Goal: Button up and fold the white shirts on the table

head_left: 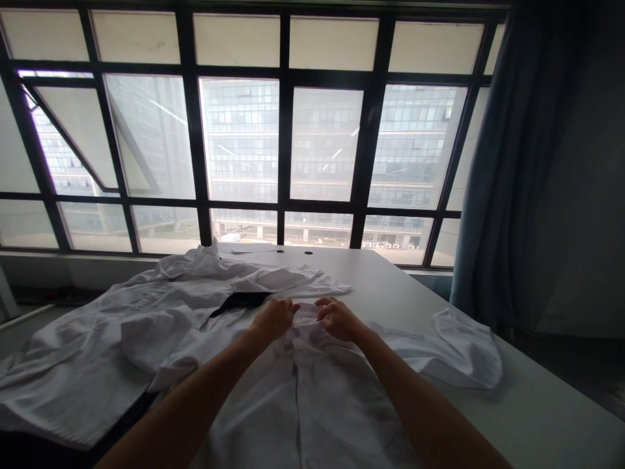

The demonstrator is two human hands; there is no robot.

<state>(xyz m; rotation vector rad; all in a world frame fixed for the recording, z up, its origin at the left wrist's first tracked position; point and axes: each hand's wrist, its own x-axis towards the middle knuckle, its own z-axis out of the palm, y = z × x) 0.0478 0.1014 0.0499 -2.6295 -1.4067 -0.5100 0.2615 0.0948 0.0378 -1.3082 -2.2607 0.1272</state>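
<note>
A white button-up shirt [336, 391] lies front up on the table, its collar toward the window and its button strip running down toward me. My left hand [273, 317] pinches the left side of the collar. On the right side of the same collar, my right hand [336, 318] has its fingers closed on the fabric. A short stretch of collar [307, 314] shows between the two hands. One sleeve [454, 355] spreads out to the right across the tabletop. My forearms cover parts of the shirt's body.
More white shirts [146, 312] lie rumpled on the left half of the white table [385, 286]. A black item [241, 299] shows among them. Beyond the table stands a large dark-framed window [288, 143], with one pane tilted out at left. A blue-grey curtain [502, 195] hangs at right.
</note>
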